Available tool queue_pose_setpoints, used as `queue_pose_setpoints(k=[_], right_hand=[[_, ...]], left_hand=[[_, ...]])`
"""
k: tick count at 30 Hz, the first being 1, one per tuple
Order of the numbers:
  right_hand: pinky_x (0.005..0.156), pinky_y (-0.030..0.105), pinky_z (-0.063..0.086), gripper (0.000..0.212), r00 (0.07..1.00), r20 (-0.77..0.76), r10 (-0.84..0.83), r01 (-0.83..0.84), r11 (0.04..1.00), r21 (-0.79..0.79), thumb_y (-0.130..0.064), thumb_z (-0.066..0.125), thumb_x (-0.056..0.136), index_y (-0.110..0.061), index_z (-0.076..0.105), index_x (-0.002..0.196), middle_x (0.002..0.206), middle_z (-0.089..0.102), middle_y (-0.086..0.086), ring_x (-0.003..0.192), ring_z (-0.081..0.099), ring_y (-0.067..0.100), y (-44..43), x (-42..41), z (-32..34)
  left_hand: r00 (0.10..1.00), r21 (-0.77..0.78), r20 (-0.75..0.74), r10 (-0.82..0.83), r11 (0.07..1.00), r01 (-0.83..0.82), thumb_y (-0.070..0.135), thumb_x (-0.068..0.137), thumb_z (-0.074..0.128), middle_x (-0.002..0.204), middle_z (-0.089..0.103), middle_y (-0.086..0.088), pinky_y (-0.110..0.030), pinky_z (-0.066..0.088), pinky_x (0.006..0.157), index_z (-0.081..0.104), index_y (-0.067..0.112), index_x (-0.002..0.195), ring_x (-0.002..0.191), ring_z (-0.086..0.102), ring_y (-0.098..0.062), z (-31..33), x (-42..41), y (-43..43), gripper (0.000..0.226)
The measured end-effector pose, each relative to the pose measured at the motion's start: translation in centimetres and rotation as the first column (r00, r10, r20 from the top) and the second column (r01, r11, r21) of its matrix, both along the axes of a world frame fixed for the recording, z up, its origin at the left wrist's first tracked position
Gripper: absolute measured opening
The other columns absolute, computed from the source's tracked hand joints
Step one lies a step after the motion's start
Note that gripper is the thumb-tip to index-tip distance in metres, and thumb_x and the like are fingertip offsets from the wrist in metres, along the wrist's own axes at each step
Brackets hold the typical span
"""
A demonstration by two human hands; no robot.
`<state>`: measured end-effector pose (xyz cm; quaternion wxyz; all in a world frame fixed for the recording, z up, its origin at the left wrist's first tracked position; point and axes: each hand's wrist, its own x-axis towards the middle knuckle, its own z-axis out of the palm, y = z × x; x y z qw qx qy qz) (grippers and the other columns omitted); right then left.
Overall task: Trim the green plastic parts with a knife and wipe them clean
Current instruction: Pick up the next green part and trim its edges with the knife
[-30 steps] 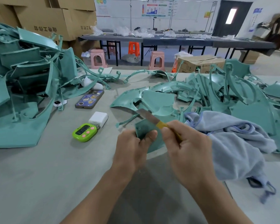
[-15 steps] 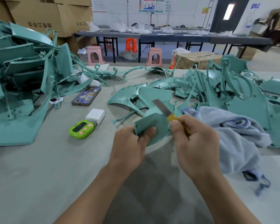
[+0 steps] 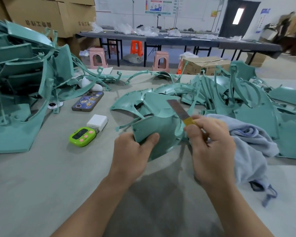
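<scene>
Since the earlier frames the knife [image 3: 178, 110] has been sliding rightward along the top edge of the held piece and is now standing up past its upper right corner, while the piece is showing more of its flat face to the camera. The left hand [image 3: 132, 151] is gripping the green plastic part [image 3: 154, 129] at its lower left corner, thumb pressing on the front face and fingers curling behind it, holding it tilted just above the bench [image 3: 41, 177] in front of the person. The right hand [image 3: 210, 144] is pinching the knife's yellow handle [image 3: 189, 121], fingers curling round it, the grey blade pointing up and to the left; whether the blade is touching the part's edge cannot be told. A grey-blue cloth [image 3: 249, 144] is lying crumpled just to the right of the right hand, partly under it. A heap of green parts [image 3: 237, 100] is spreading behind the cloth, and a taller stack of green parts [image 3: 20, 86] is sitting at the left. Between that stack and the hands a phone [image 3: 87, 101], a white charger [image 3: 97, 122] and a lime-green timer [image 3: 82, 136] are lying on the bench, the charger touching the timer. Cardboard boxes [image 3: 46, 12] are standing behind the left stack, and pink stools [image 3: 97, 57] are sitting beyond the bench
</scene>
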<state>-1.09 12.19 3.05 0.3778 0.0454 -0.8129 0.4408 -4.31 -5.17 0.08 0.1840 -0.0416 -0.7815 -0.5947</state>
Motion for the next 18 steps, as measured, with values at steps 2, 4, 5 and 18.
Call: queue_pose_setpoints(k=[2, 4, 5, 18], right_hand=[[0.111, 0.022, 0.029, 0.018, 0.976, 0.137, 0.169, -0.166, 0.986, -0.032, -0.026, 0.067, 0.089, -0.029, 0.072, 0.073, 0.134, 0.060, -0.023, 0.133, 0.043, -0.006, 0.2, -0.5, 0.2], [0.116, 0.033, 0.029, 0.018, 0.911, 0.279, 0.303, -0.293, 0.953, -0.079, -0.024, 0.071, 0.088, -0.028, 0.075, 0.071, 0.136, 0.056, -0.034, 0.139, 0.040, -0.004, 0.7, -0.9, 0.6], [0.114, 0.032, 0.032, 0.019, 0.880, 0.330, 0.342, -0.332, 0.939, -0.089, -0.022, 0.072, 0.089, -0.028, 0.076, 0.071, 0.131, 0.058, -0.036, 0.137, 0.043, -0.005, 0.9, -1.1, 0.7], [0.090, 0.036, 0.053, 0.034, 0.870, -0.054, 0.490, -0.396, 0.629, -0.669, -0.007, 0.066, 0.094, -0.017, 0.079, 0.064, 0.075, 0.066, 0.002, 0.081, 0.059, 0.017, -1.8, -4.3, 4.7]], left_hand=[[0.996, 0.193, 0.039, -0.079, 0.979, 0.070, 0.047, 0.062, 0.079, 0.082, 0.077, 0.016, -0.032, 0.060, 0.069, 0.077, 0.051, 0.082, 0.079, 0.074, -0.006, 0.4, -0.1, -0.1, 0.021], [0.982, 0.345, 0.025, -0.187, 0.924, 0.167, 0.039, 0.060, 0.082, 0.089, 0.079, 0.003, -0.038, 0.061, 0.073, 0.081, 0.039, 0.085, 0.085, 0.076, -0.019, 0.7, -0.3, -0.7, 0.026], [0.971, 0.406, 0.010, -0.239, 0.888, 0.214, 0.032, 0.061, 0.083, 0.093, 0.079, -0.002, -0.038, 0.061, 0.073, 0.082, 0.032, 0.089, 0.088, 0.076, -0.023, 0.9, -0.3, -1.2, 0.028], [0.843, 0.708, 0.081, -0.532, 0.626, 0.327, 0.023, 0.079, 0.068, 0.127, 0.071, -0.006, -0.029, 0.059, 0.083, 0.065, 0.013, 0.129, 0.112, 0.069, -0.016, 1.2, -1.7, -3.2, 0.051]])
